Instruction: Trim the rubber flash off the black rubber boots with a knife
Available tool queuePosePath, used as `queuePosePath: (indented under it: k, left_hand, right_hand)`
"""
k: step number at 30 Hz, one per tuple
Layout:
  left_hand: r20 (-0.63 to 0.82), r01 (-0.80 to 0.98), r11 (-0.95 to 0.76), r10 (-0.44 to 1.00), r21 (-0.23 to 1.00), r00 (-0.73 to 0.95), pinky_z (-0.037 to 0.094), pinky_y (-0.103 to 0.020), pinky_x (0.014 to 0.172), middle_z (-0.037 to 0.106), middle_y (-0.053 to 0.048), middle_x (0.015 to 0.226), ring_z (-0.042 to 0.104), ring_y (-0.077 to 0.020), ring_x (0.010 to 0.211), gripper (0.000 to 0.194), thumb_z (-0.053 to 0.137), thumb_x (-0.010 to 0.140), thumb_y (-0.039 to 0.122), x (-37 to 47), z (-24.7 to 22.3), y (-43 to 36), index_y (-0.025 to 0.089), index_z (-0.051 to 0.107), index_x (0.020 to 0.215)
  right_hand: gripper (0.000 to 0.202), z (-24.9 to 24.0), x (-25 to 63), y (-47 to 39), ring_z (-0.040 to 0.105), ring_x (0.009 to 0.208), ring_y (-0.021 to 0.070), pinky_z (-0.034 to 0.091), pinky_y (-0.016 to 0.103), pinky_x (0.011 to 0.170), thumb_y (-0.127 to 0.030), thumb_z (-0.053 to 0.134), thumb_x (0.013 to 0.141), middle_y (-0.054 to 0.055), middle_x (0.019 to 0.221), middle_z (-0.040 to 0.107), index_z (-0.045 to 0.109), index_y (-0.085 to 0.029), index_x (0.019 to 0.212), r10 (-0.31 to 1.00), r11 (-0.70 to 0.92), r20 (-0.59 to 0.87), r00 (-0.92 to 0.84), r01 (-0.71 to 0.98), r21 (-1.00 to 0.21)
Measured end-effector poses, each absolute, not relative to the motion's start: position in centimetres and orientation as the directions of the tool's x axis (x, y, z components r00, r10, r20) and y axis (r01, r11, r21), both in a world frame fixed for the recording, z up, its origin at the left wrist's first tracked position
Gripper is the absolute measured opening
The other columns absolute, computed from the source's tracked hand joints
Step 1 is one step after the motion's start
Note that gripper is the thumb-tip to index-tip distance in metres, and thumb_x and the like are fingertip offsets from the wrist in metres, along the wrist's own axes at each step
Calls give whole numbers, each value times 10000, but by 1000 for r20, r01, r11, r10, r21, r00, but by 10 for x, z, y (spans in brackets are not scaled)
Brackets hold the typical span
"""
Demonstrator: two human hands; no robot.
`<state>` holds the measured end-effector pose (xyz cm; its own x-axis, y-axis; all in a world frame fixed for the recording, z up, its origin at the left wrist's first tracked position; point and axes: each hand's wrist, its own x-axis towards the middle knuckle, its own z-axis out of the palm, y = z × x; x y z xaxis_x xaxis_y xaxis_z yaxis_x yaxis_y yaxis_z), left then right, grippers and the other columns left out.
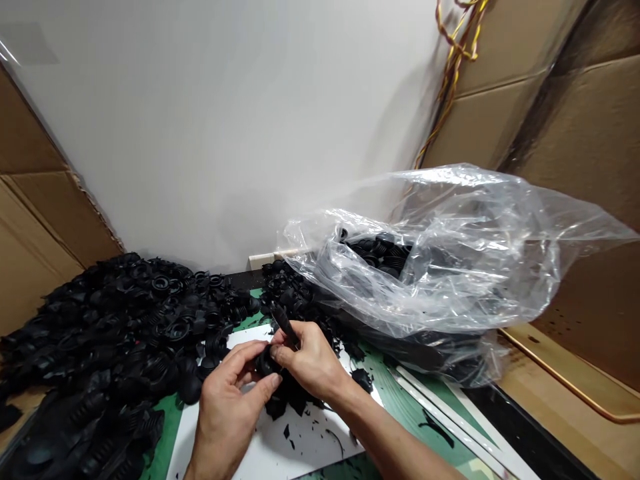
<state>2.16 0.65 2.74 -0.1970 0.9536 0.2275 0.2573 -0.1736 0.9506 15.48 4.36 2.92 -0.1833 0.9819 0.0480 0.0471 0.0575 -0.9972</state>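
My left hand is closed around a round black rubber part, thumb below and fingers above. In my right hand is a slim, dark pen-like tool, slanting up and to the left. The fingertips of that hand meet the rubber part, and the tool's working end is hidden. Under both hands lies a white sheet, strewn with black rubber scraps and thin trimmings.
A large heap of ribbed black rubber parts covers the left side. At right, a clear plastic bag holds more of them. White strips lie on the green mat. Cardboard and twisted wires stand behind.
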Motion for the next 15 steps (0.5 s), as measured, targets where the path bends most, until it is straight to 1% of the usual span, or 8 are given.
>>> queuePosePath:
  k: [1, 3, 5, 6, 8, 10, 12, 15]
  left_hand:
    - [241, 264, -183, 949, 947, -204, 568, -288, 697, 738, -49, 929, 676, -241, 815, 276, 752, 527, 166, 22, 28, 6, 212, 757, 799]
    - [251, 260, -192, 943, 946, -220, 563, -299, 731, 735, -46, 924, 673, -241, 827, 272, 754, 528, 173, 23, 28, 5, 214, 753, 797]
    - [238, 231, -182, 941, 956, -241, 557, -297, 754, 735, -43, 907, 674, -240, 841, 267, 759, 514, 177, 24, 29, 6, 209, 748, 779]
    - [213, 204, -164, 944, 965, -252, 556, -293, 756, 738, -41, 892, 678, -237, 833, 271, 764, 502, 177, 24, 30, 7, 204, 744, 770]
    - [118, 116, -89, 954, 989, -275, 558, -288, 742, 748, -39, 838, 689, -233, 799, 304, 780, 464, 179, 24, 33, 8, 189, 730, 764]
    - [-12, 7, 14, 958, 1000, -287, 564, -292, 715, 755, -46, 766, 698, -238, 763, 366, 801, 430, 187, 24, 37, 9, 167, 713, 784]
    - [-94, -79, 73, 950, 994, -297, 567, -288, 685, 757, -54, 724, 702, -235, 735, 408, 816, 420, 200, 26, 40, 8, 147, 702, 809]
    - [-90, -142, 46, 943, 989, -321, 556, -251, 635, 755, -64, 728, 694, -208, 696, 391, 825, 433, 199, 28, 43, 6, 127, 707, 798]
  right_hand:
    - [29, 29, 154, 44, 437, 545, 111, 336, 232, 527, -144, 528, 574, -35, 554, 494, 543, -161, 591, 985, 21, 21, -171, -5, -1000]
    - [71, 29, 152, 43, 359, 460, 81, 279, 223, 462, -125, 514, 523, -60, 488, 440, 536, -164, 577, 982, -106, -82, -173, -137, -985]
    - [113, 29, 149, 42, 248, 387, 51, 184, 216, 407, -114, 497, 484, -88, 429, 376, 518, -173, 578, 952, -264, -202, -230, -281, -923]
    - [138, 29, 148, 42, 205, 368, 39, 144, 213, 396, -107, 488, 467, -98, 413, 360, 511, -176, 585, 932, -330, -245, -268, -344, -879]
    - [192, 29, 148, 40, 171, 350, 23, 100, 211, 388, -89, 475, 436, -103, 411, 372, 515, -174, 604, 897, -416, -285, -337, -429, -802]
    - [246, 29, 149, 40, 166, 345, 11, 85, 210, 384, -77, 473, 421, -97, 439, 412, 536, -166, 642, 875, -458, -291, -387, -466, -757]
    - [285, 27, 150, 41, 166, 351, 7, 83, 208, 383, -82, 491, 432, -92, 470, 435, 555, -161, 698, 864, -473, -286, -415, -471, -745]
    - [254, 25, 153, 42, 170, 366, 18, 98, 202, 386, -123, 557, 498, -112, 446, 361, 561, -160, 749, 890, -422, -269, -369, -439, -793]
